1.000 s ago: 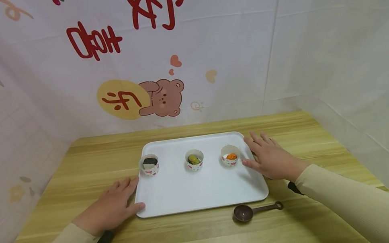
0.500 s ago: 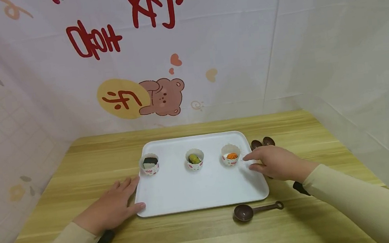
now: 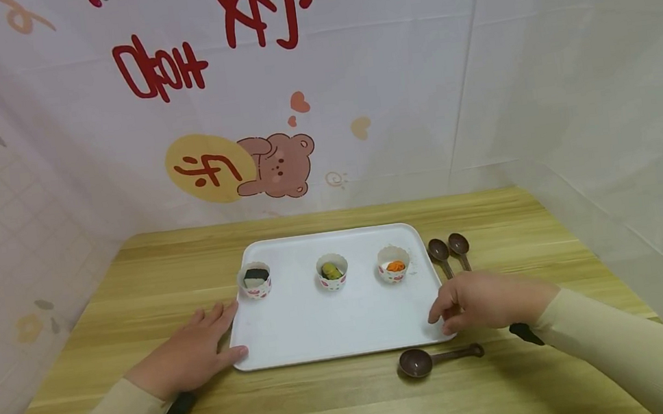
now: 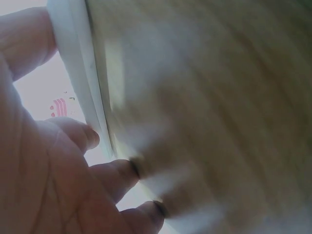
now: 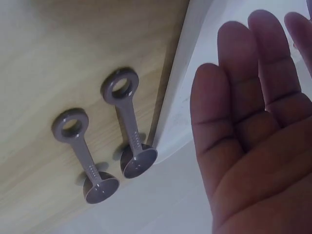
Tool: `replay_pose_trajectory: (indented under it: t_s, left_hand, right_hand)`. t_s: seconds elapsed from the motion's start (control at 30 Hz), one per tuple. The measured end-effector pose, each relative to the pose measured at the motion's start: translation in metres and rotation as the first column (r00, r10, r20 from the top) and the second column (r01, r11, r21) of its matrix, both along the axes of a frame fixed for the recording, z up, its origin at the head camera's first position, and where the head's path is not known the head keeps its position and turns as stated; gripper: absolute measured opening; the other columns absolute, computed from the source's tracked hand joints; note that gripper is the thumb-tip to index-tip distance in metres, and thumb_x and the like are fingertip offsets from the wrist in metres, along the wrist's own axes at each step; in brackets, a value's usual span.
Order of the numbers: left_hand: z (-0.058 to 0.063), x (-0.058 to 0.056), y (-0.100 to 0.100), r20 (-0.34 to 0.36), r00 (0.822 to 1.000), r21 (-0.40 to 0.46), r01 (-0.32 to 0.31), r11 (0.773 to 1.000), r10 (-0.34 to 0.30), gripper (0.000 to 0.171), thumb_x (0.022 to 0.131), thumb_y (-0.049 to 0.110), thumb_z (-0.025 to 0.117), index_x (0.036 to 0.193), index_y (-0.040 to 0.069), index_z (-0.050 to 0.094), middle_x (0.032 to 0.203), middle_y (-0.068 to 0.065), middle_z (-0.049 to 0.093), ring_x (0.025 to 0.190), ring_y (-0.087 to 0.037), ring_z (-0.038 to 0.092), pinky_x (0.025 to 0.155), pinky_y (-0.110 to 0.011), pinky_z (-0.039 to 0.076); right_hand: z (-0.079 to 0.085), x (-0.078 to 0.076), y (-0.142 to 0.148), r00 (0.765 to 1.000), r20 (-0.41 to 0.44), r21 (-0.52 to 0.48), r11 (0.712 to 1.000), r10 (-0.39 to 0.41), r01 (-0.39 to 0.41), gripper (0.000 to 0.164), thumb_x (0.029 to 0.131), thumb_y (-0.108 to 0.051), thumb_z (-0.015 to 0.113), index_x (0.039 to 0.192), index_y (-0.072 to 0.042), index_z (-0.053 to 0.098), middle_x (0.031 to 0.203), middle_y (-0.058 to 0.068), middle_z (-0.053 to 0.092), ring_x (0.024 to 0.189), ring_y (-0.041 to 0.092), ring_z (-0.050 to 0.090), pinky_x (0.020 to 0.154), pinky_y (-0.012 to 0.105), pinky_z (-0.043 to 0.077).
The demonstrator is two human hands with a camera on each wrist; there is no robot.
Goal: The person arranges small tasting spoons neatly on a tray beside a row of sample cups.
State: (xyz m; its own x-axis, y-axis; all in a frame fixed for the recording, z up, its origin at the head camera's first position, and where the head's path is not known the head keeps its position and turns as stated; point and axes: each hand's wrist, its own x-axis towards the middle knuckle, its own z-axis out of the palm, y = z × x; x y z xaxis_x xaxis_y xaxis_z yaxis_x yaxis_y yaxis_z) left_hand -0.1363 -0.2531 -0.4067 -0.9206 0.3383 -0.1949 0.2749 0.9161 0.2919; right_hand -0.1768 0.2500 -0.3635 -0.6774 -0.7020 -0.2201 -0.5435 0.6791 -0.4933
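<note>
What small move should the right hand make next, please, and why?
Perhaps lower the right hand toward the lone spoon: that hand looks empty, and the spoon lies close by, in front of the tray, while the left hand touches the tray's left edge.

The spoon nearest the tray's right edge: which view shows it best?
Right wrist: the spoon appears whole, bowl to ring. Head: its bowl shows, but the right hand hides the handle's end. Left wrist: it isn't visible.

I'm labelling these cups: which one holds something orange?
The rightmost cup on the white tray; the middle cup holds something green, the leftmost cup something black and white.
</note>
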Motion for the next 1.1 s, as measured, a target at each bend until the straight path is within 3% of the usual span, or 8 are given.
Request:
replay_pose_trajectory:
  t_s: [0.37, 0.87, 1.1]
  left_hand:
    - [0.002, 0.001, 0.002, -0.004, 1.0, -0.009, 0.003, 1.0, -0.003, 0.095, 0.099, 0.065, 0.06, 0.164, 0.001, 0.032, 0.162, -0.037, 0.035, 0.146, -0.069, 0.03, 0.115, -0.074, 0.035]
    - [0.0, 0.0, 0.002, 0.008, 1.0, -0.018, -0.007, 1.0, 0.007, 0.095, 0.099, 0.067, 0.059, 0.164, 0.002, 0.033, 0.164, -0.036, 0.034, 0.147, -0.067, 0.029, 0.115, -0.074, 0.036]
    - [0.001, 0.0, 0.002, 0.021, 1.0, -0.028, -0.011, 1.0, 0.011, 0.096, 0.099, 0.066, 0.06, 0.165, 0.002, 0.032, 0.165, -0.035, 0.033, 0.147, -0.068, 0.028, 0.115, -0.074, 0.035]
  right_hand:
    - [0.001, 0.013, -0.002, 0.999, 0.048, 0.043, 0.999, -0.023, 0.021, 0.018, 0.086, -0.015, 0.084, 0.101, -0.026, 0.083, 0.083, -0.02, 0.064, 0.075, -0.006, 0.055, 0.068, 0.019, 0.05]
    - [-0.004, 0.017, 0.001, 0.999, 0.043, 0.058, 0.998, 0.02, -0.022, 0.017, 0.084, -0.017, 0.088, 0.096, -0.029, 0.083, 0.082, -0.023, 0.063, 0.074, -0.007, 0.054, 0.067, 0.019, 0.05]
    - [-0.003, 0.021, 0.002, 0.997, 0.059, 0.055, 0.997, 0.057, -0.06, 0.022, 0.083, -0.016, 0.088, 0.101, -0.028, 0.084, 0.087, -0.023, 0.069, 0.076, -0.01, 0.057, 0.067, 0.018, 0.052]
